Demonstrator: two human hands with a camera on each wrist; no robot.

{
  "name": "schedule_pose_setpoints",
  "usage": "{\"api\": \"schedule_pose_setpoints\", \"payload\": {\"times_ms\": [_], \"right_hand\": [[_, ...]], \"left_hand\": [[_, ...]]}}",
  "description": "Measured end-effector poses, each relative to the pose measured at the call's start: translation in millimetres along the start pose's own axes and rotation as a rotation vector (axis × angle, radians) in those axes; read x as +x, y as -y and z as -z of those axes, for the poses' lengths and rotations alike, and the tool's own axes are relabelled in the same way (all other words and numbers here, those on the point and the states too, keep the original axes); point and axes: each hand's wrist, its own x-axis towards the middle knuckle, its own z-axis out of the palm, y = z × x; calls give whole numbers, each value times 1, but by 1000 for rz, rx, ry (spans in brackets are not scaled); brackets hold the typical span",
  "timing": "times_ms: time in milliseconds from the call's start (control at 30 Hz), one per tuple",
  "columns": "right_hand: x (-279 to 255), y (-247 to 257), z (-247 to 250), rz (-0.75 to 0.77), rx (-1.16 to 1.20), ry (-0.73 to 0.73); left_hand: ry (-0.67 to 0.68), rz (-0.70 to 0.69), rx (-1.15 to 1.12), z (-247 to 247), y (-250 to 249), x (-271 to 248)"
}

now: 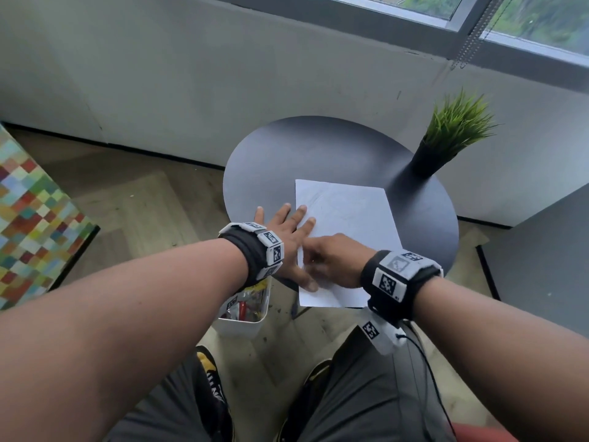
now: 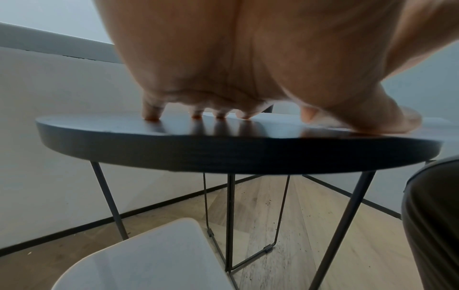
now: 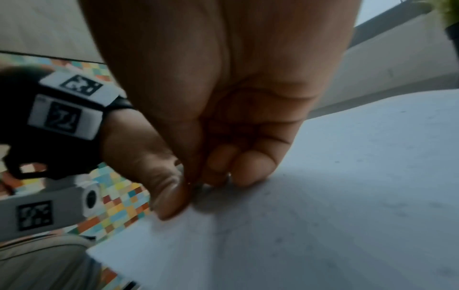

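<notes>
Paper (image 1: 347,212) under flat L hand (image 1: 283,232)

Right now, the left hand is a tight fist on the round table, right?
No. The left hand is spread flat with straight fingers on the round table; the head view shows it.

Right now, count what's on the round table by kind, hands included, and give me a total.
sheet of paper: 1
potted plant: 1
hands: 2 (left hand, right hand)
Total: 4
</notes>
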Motion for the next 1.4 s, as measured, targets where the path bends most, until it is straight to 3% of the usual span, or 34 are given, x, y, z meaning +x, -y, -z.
{"api": "schedule_pose_setpoints", "payload": {"times_ms": [167,233,333,467,533,633,700,800,833,967,1000,1167,1200,1333,1400], "right_hand": [[15,-40,13,-283,126,-205],[19,-41,11,-318,122,-228],[14,-26,-1,-256,78,-253],[-3,-3,-12,59,-2,-73],[1,-14,-1,-27,17,-72],[11,-37,7,-279,57,-245],[7,-28,-2,-213,-21,-248],[-7,-9,-15,53,-28,-79],[-8,-13,-11,63,-20,-44],[3,-46,6,-248,30,-230],[1,-45,4,-248,-3,-250],[-18,-13,-10,136,-75,22],[-16,-20,-6,113,-79,16],[-1,-52,5,-257,-45,-227],[-3,-38,-5,-163,-79,-217]], "left_hand": [[-17,-20,34,-1,0,-2],[-16,-53,44,-3,3,-5],[-2,-67,49,-3,5,-7],[10,-68,38,1,3,-7],[21,-62,52,2,3,-4],[46,-46,64,4,1,-3],[58,-35,63,6,-2,-4],[58,-35,51,9,-5,-6],[63,-34,53,10,-6,-7],[89,-20,70,12,-9,-8],[91,-19,72,13,-9,-8],[85,-22,115,16,-9,-7],[80,-25,117,16,-10,-7],[48,-17,123,14,-11,-4],[62,-14,123,15,-12,-3]]}}
